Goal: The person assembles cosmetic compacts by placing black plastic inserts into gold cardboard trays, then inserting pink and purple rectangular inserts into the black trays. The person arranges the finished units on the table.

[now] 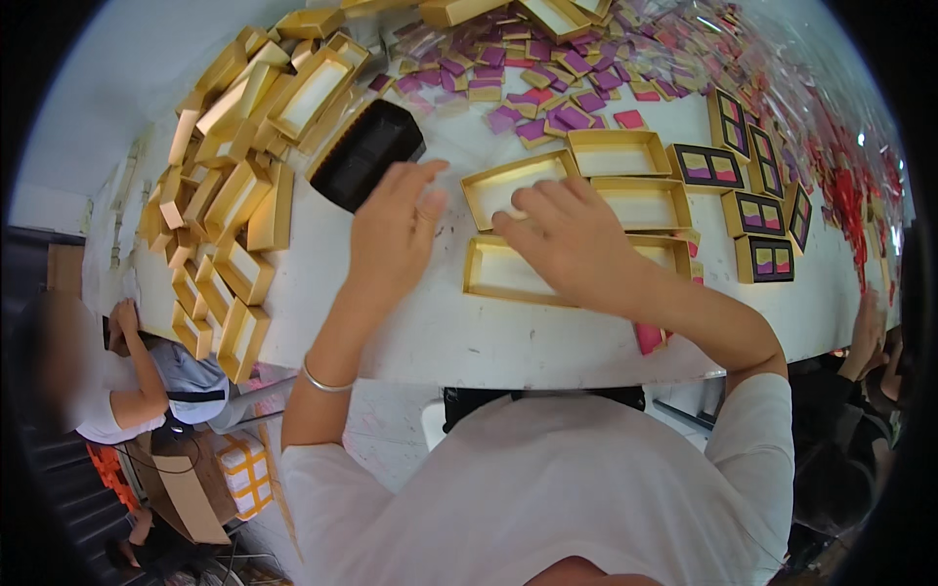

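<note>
My left hand (396, 225) is beside a stack of black plastic trays (366, 151), fingers extended and slightly apart with nothing visible in them. Whether it touches the stack's near edge I cannot tell. Above several open gold box bases (635, 205) with white insides, my right hand (572, 239) has loosely bent fingers, apart, with nothing seen between them. It partly hides the tilted upper-left base (479, 186) and the nearest base (479, 264).
Many gold boxes (234, 200) are piled at the left. Small purple, pink and gold packets (567, 88) spread across the back. Black boxes with colored packets (757, 215) stand at the right, near clear wrap and red ribbons (845, 210). Other people sit at both sides.
</note>
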Demonstrator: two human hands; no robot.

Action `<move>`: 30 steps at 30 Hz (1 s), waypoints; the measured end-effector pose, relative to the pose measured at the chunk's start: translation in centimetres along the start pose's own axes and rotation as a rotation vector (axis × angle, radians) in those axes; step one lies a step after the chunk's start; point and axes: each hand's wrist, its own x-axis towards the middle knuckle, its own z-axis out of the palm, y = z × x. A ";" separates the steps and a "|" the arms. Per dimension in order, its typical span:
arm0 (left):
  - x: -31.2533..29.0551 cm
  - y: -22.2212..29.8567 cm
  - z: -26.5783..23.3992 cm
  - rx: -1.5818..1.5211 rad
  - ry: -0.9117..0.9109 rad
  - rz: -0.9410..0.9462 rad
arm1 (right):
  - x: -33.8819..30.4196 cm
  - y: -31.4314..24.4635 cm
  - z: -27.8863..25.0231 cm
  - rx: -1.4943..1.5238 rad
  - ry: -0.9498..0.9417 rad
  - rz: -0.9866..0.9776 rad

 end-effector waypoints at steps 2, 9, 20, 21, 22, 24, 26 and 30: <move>-0.8 0.8 -0.9 -0.064 0.148 0.064 | -0.3 0.6 -0.6 0.192 0.133 0.055; -17.0 2.3 2.9 -0.036 0.055 0.682 | -5.1 4.5 -6.5 0.262 0.397 0.229; -20.4 -4.0 10.7 -0.067 -0.118 0.428 | -24.3 0.7 -12.7 0.006 0.992 0.142; -19.7 -3.4 11.1 -0.070 -0.107 0.475 | -25.7 -0.6 -11.9 -0.013 1.047 0.205; -19.6 -3.0 11.4 -0.068 -0.126 0.483 | -26.4 -1.9 -11.0 -0.024 1.100 0.262; -19.7 -1.5 12.5 -0.076 -0.180 0.462 | -27.3 -4.7 -7.5 0.017 1.244 0.446; -19.4 1.3 13.9 -0.013 -0.288 0.413 | -29.7 -7.4 -1.8 0.191 1.026 0.675; -20.4 5.1 19.4 0.290 -0.570 0.390 | -26.3 -10.6 -0.9 0.051 0.600 0.369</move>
